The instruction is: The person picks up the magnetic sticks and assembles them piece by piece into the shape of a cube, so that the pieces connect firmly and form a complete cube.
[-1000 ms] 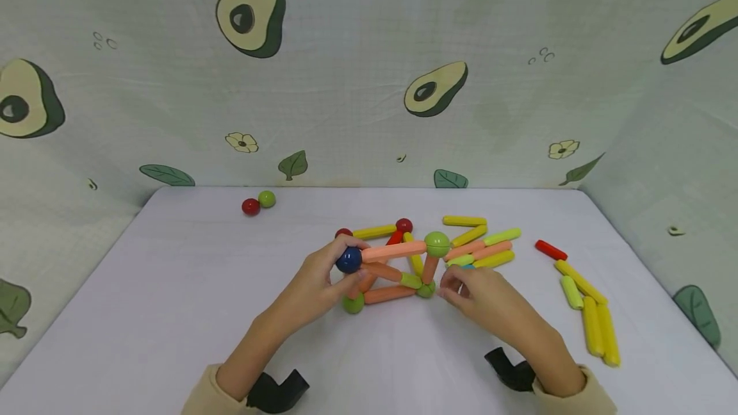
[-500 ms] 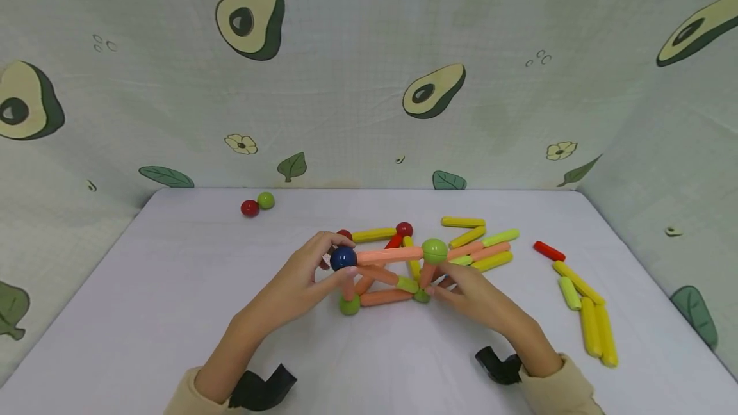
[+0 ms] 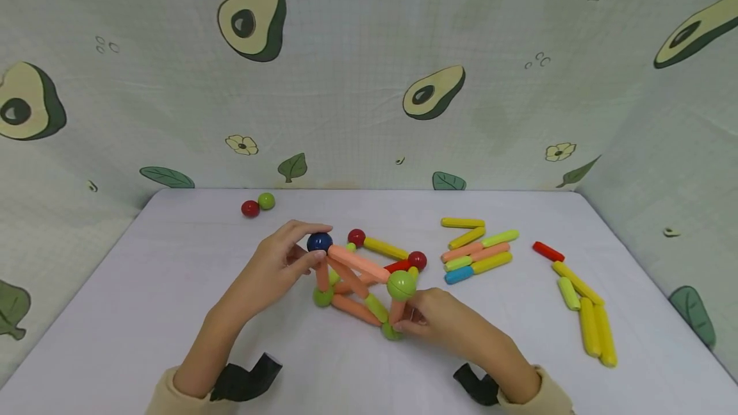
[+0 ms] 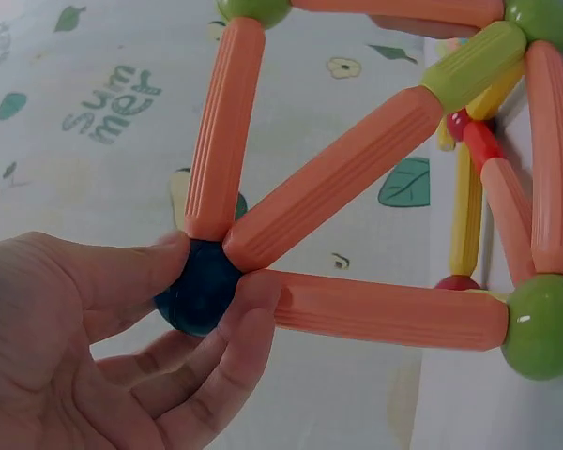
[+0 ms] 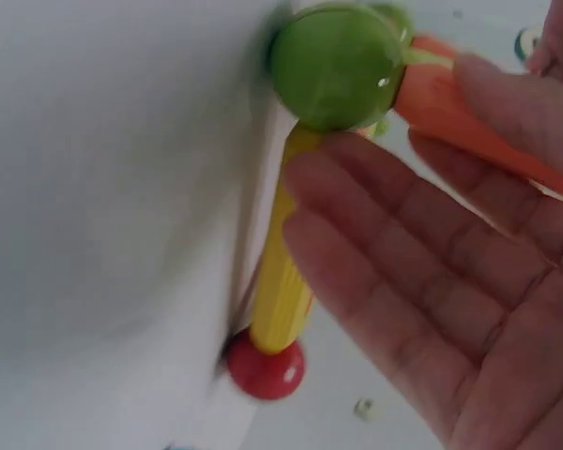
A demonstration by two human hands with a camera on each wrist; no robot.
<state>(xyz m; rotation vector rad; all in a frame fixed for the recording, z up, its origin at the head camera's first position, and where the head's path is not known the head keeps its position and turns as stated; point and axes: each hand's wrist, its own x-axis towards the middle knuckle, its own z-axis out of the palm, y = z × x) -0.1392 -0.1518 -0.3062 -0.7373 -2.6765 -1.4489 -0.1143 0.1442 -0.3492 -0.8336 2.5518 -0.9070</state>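
In the head view a frame of rods and balls stands mid-table. My left hand (image 3: 271, 271) pinches its dark blue ball (image 3: 319, 243) between thumb and fingers, plain in the left wrist view on the blue ball (image 4: 199, 289). From that ball an orange top rod (image 3: 359, 264) runs to a green ball (image 3: 401, 285), and a diagonal rod (image 3: 349, 279) slopes down. My right hand (image 3: 450, 322) grips the upright orange rod (image 3: 396, 310) under the green ball, just above a lower green ball (image 3: 391, 331). The right wrist view shows thumb and fingers about that orange rod (image 5: 479, 122).
Behind the frame, a yellow rod (image 3: 386, 248) joins two red balls. Several loose rods lie right of it, among them a blue-ended rod (image 3: 459, 275). Further right are a red rod (image 3: 548, 251) and several yellow rods (image 3: 591, 327). A loose red ball (image 3: 250, 209) lies back left.
The frame has swung round, its right end coming left and toward me. My left hand has moved left with the blue ball. My right hand has moved left and taken hold of the upright rod.
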